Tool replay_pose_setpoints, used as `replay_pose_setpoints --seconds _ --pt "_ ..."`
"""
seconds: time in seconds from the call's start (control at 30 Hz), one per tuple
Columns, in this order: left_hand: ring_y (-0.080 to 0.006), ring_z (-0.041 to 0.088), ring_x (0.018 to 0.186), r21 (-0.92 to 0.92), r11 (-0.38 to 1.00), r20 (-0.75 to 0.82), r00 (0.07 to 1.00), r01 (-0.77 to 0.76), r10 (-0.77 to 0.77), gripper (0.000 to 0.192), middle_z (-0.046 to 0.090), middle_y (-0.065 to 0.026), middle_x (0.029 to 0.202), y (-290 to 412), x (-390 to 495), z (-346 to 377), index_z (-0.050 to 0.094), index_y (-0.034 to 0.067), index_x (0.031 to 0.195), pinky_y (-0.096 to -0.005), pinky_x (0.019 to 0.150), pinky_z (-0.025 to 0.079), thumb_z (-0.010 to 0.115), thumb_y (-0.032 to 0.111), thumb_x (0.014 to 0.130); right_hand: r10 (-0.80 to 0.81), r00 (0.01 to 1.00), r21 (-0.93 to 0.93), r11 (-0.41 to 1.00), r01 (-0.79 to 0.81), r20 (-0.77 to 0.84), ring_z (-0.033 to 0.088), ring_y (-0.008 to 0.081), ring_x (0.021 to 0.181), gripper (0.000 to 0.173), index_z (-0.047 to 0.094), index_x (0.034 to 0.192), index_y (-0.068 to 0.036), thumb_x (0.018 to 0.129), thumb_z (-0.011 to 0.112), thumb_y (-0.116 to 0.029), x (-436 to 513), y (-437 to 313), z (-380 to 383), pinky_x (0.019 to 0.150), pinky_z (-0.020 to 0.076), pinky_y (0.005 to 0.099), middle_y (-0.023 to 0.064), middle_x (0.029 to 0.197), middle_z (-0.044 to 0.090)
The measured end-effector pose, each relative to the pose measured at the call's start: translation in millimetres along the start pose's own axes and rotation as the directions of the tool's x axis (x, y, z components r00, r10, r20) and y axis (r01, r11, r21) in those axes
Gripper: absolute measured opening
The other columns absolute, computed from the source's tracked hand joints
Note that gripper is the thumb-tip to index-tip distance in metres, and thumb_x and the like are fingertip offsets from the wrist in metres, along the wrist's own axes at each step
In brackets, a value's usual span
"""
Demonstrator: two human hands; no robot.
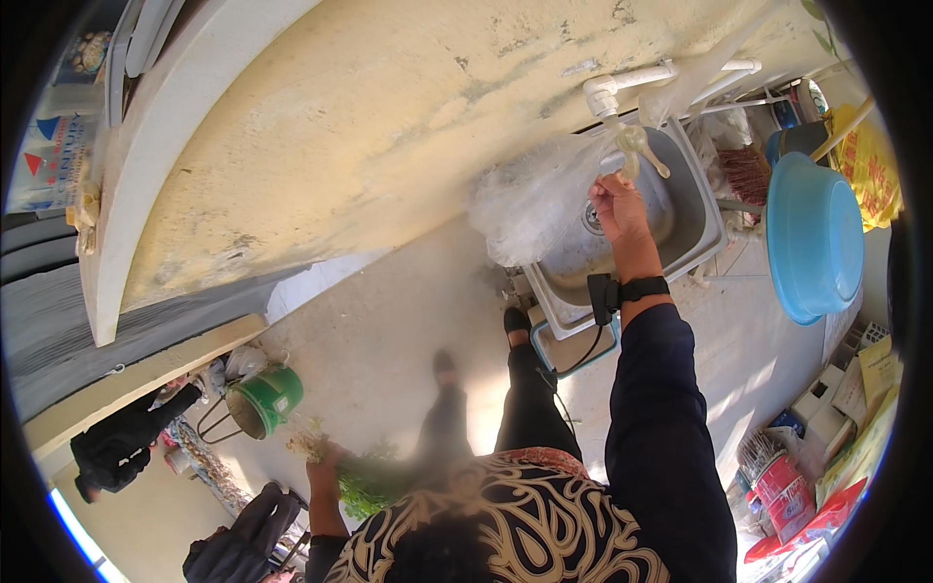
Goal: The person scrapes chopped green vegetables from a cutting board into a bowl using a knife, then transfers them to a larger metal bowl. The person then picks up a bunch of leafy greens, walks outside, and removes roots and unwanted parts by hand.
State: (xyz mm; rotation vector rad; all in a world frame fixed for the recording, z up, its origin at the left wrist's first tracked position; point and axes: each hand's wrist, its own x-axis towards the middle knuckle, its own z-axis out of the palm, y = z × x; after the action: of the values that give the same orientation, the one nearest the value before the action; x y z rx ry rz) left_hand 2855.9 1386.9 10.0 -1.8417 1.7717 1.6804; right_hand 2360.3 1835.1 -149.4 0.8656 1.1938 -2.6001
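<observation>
At the tap over the stainless steel sink, my right hand has its fingers curled beside a clear plastic bag. Whether the fingers grip the bag's edge cannot be told. The bag hangs by the tap and spreads over the sink's left side. Low on the left, my left hand is closed around the root end of a bunch of leafy green herbs. The pale roots stick out past the fingers, and the leaves trail towards my apron. A black strap with a cabled device sits on my right wrist.
A light blue plastic basin is right of the sink. A green bucket stands on the floor at left. A blue-rimmed tub is under the sink. Paint cans and boxes lie lower right. Two people in dark clothes are at lower left.
</observation>
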Motion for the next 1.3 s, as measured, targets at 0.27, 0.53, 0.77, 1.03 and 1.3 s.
replay_pose_setpoints --seconds 0.27,0.53,0.77,1.03,1.3 --pt "-0.0172 0.062 0.083 -0.017 1.0 0.016 1.0 -0.021 0.021 0.048 0.06 -0.0019 0.091 -3 4 -2 0.06 0.003 0.12 -0.0321 0.074 0.052 0.072 0.0 0.074 0.077 0.861 0.163 0.97 -0.182 0.502 0.044 0.0118 0.063 0.02 0.05 0.078 -0.012 0.094 0.061 -0.006 20 -7 -21 0.061 0.0459 0.0267 -0.0022 0.071 0.042" --pt "-0.0151 0.059 0.083 0.016 0.999 -0.022 0.999 -0.033 0.034 0.049 0.059 -0.0003 0.091 -7 5 -7 0.06 0.004 0.121 -0.0313 0.073 0.051 0.073 0.001 0.073 0.051 0.998 0.091 0.994 -0.055 0.045 0.05 0.0162 0.068 0.027 0.049 0.085 -0.009 0.103 0.047 -0.029 9 -16 -16 0.061 0.0462 0.0302 0.0012 0.073 0.046" --pt "-0.0242 0.065 0.078 -0.082 0.992 -0.068 0.994 -0.095 0.089 0.021 0.061 -0.0078 0.082 2 -10 4 0.057 0.002 0.101 -0.0395 0.077 0.054 0.063 -0.004 0.082 -0.133 0.991 -0.463 0.88 0.107 -0.024 0.061 0.0198 0.094 0.023 0.058 0.107 -0.004 0.101 0.049 -0.024 16 -29 -38 0.081 0.0541 0.0316 0.0082 0.097 0.06" --pt "-0.0222 0.065 0.08 -0.136 0.976 -0.086 0.983 -0.173 0.162 0.024 0.061 -0.0057 0.084 -3 -22 -7 0.058 0.003 0.105 -0.0377 0.078 0.054 0.063 -0.004 0.083 -0.541 0.738 -0.679 0.364 0.638 0.403 0.06 0.0156 0.092 0.03 0.067 0.115 -0.003 0.1 0.057 -0.027 -23 -101 20 0.079 0.0536 0.0326 0.0077 0.104 0.064" --pt "-0.0187 0.065 0.081 -0.205 0.95 -0.172 0.964 -0.235 0.201 0.015 0.065 -0.0057 0.084 -16 -38 -14 0.061 0.004 0.098 -0.0342 0.077 0.052 0.065 0.0 0.084 -0.381 0.733 -0.782 -0.531 0.325 0.563 0.063 0.0343 0.085 0.033 0.068 0.104 -0.004 0.089 0.067 -0.032 -42 -127 63 0.075 0.0496 0.0444 0.0156 0.094 0.065"
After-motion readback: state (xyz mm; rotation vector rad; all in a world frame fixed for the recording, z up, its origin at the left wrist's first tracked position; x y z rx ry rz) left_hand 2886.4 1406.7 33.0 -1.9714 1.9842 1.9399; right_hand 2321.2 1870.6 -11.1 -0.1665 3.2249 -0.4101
